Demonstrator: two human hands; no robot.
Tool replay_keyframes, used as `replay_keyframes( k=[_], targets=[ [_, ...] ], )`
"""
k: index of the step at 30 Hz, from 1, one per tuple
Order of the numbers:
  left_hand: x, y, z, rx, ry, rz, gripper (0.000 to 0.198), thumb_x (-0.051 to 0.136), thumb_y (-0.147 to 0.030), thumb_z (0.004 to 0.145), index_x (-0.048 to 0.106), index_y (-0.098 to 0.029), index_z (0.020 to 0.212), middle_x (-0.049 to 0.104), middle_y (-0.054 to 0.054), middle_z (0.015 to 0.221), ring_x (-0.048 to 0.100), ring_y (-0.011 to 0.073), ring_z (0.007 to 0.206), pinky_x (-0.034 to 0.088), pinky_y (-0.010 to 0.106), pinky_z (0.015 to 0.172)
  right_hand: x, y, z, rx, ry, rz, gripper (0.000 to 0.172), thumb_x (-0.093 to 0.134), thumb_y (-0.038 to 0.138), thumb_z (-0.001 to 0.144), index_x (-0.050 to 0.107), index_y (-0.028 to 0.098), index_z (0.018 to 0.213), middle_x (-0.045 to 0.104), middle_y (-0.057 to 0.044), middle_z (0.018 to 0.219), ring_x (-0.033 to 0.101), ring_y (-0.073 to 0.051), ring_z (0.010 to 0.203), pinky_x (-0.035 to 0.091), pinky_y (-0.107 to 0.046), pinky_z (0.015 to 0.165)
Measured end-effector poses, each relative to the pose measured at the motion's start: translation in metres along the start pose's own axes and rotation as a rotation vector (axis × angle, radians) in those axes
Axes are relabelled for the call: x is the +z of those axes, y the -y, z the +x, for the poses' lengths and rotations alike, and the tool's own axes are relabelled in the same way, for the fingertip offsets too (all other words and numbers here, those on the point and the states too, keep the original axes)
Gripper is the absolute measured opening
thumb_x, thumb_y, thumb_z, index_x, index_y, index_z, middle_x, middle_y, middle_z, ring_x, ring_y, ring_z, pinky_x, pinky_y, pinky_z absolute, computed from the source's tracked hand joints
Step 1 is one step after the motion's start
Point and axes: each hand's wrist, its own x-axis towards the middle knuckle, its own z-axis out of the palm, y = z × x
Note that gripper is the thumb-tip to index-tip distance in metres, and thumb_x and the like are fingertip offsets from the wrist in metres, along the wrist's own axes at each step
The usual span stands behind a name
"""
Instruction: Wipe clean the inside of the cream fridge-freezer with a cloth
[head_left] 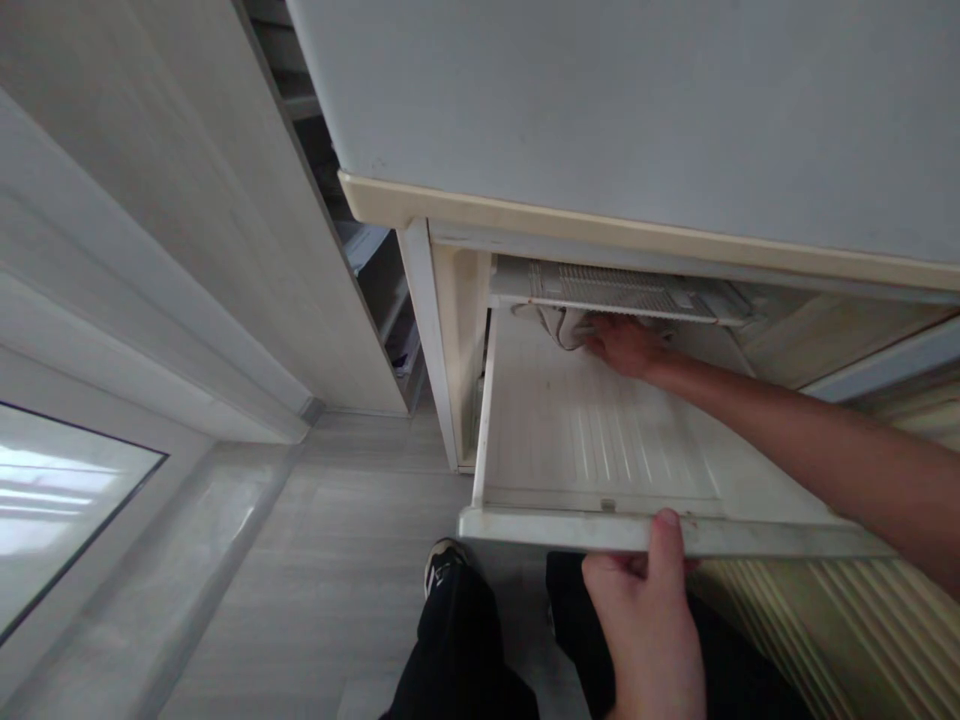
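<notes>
A white pull-out fridge drawer (547, 400) sticks out from the fridge, its ribbed base showing. My left hand (645, 600) grips the drawer's front edge, thumb on top and fingers curled beneath, mostly hidden. From the right, my right arm reaches over the drawer to its back. There my right hand (626, 345) is closed on a greyish cloth (564, 325), which lies bunched against the drawer's base. The fingertips are partly hidden in the cloth. Just above that hand is a white slotted shelf or panel (622, 288).
The fridge's pale upper door (637, 110) overhangs the drawer. An opened lower door with yellowish ribs (825, 630) is at the lower right. To the left stand a wooden panel (187, 180) and shelves with papers (367, 245). My legs and a shoe (444, 560) are below, on grey flooring (337, 560).
</notes>
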Motion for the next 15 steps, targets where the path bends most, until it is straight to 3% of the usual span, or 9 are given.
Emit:
replay_keyframes(
  k=[3,7,11,15],
  targets=[
    [0.0,-0.001,-0.001,0.007,0.004,0.02,0.058,0.089,-0.066,0.066,0.08,-0.01,0.077,0.076,0.01,0.073,0.074,0.0236,0.073,0.064,0.032,0.067,0.002,-0.006,0.011,-0.07,0.067,0.01,0.046,0.042,0.034,0.108,0.059,0.007,0.141,0.061,-0.026,0.141,0.059,-0.034,0.125,0.045,-0.044,0.107],
    [-0.001,-0.003,-0.001,0.018,0.011,0.041,0.056,0.088,-0.064,0.068,0.081,-0.01,0.079,0.077,0.011,0.075,0.074,0.0231,0.073,0.063,0.031,0.067,-0.006,-0.017,0.0,-0.19,0.233,0.051,0.026,0.056,0.026,0.103,0.073,0.011,0.117,0.074,-0.016,0.118,0.066,-0.026,0.105,0.047,-0.033,0.093],
    [-0.004,0.002,0.002,0.017,0.016,0.072,0.058,0.087,-0.066,0.069,0.082,-0.009,0.082,0.078,0.012,0.077,0.075,0.0239,0.073,0.064,0.031,0.066,-0.008,-0.008,-0.042,-0.404,0.546,0.211,0.006,0.073,0.021,0.088,0.073,0.015,0.086,0.07,-0.003,0.081,0.06,-0.016,0.076,0.042,-0.025,0.073],
    [-0.006,0.004,0.005,0.02,0.028,0.059,0.06,0.086,-0.066,0.07,0.081,-0.009,0.086,0.079,0.013,0.081,0.077,0.027,0.079,0.065,0.034,0.067,-0.001,0.03,-0.091,-0.581,0.894,0.231,0.01,0.079,0.014,0.072,0.07,0.015,0.074,0.058,0.004,0.065,0.049,-0.011,0.063,0.036,-0.026,0.065]
  ],
)
